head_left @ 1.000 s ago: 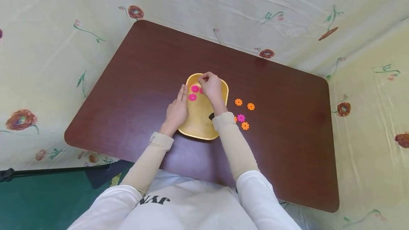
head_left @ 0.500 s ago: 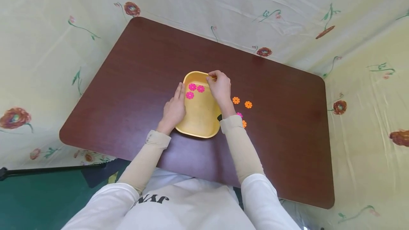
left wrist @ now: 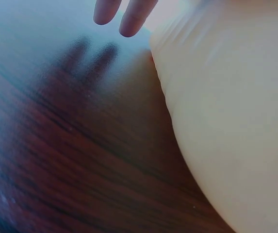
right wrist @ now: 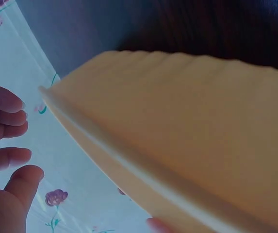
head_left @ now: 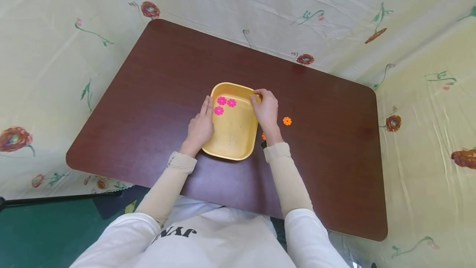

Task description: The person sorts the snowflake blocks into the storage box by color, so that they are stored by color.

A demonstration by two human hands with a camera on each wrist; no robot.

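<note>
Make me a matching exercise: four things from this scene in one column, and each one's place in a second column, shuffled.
1. pink flower discs
2. orange flower disc
3. left hand
4. right hand

A. at the yellow tray's right rim
B. inside the tray, far end
C. flat against the tray's left side
D. on the table, right of the tray

Pairs: 1-B, 2-D, 3-C, 4-A

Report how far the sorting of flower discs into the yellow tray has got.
Done: three pink flower-shaped discs lie in the yellow plastic tray. In hand: the left hand rests against its left side, and the right hand is at its right rim, holding no visible disc. Left: an orange flower disc on the dark wooden table, another partly hidden by the wrist.
</note>
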